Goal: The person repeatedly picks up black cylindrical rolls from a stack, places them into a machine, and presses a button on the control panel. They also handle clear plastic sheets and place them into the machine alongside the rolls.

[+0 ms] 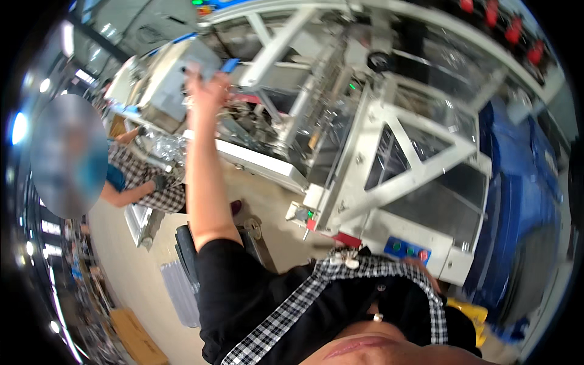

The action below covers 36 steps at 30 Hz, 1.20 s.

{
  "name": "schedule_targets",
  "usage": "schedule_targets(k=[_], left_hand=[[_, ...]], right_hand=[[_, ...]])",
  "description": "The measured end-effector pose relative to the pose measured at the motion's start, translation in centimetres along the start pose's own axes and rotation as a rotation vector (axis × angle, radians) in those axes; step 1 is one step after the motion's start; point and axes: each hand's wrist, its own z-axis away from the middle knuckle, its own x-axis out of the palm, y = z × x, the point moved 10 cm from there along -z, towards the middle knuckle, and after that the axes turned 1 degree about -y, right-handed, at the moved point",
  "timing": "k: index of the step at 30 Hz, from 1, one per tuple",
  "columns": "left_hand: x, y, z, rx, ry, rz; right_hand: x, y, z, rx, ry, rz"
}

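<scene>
My left arm stretches far out to a big white-framed machine with clear panels. My left hand rests against a grey panel at the machine's far end, fingers pointing up, beside a small blue piece. It holds nothing that I can see. Only a sliver of my right hand shows past my checked collar, close to a blue control plate with green and red buttons. Its fingers are hidden.
A co-worker in checked clothing bends at the left, a dark-gloved hand near crinkled clear film. A large blue container stands at the right, with something yellow below it. A cardboard box and a grey ribbed mat lie on the floor.
</scene>
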Motion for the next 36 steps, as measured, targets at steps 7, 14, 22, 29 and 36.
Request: schedule_targets(k=[7,14,22,29,36], left_hand=[[7.4,4.7,2.7,0.318,-0.154,0.333],[19.5,-12.7,19.6,0.043,-1.52,-0.554],[21.9,-29.9,19.4,0.096,-0.854,-0.714],[28.3,-35.1,14.7,0.075,-0.574,-0.74],[32.3,-42.7,10.3,-0.482,-0.214,0.372]], right_hand=[[3.0,2.8,0.4,0.11,0.083,-0.042],[4.0,4.3,2.4,0.292,0.046,-0.079],[1.6,2.8,4.1,0.378,0.092,-0.129],[4.3,4.8,4.1,0.398,0.02,-0.156],[6.0,6.0,6.2,0.442,0.038,-0.179]])
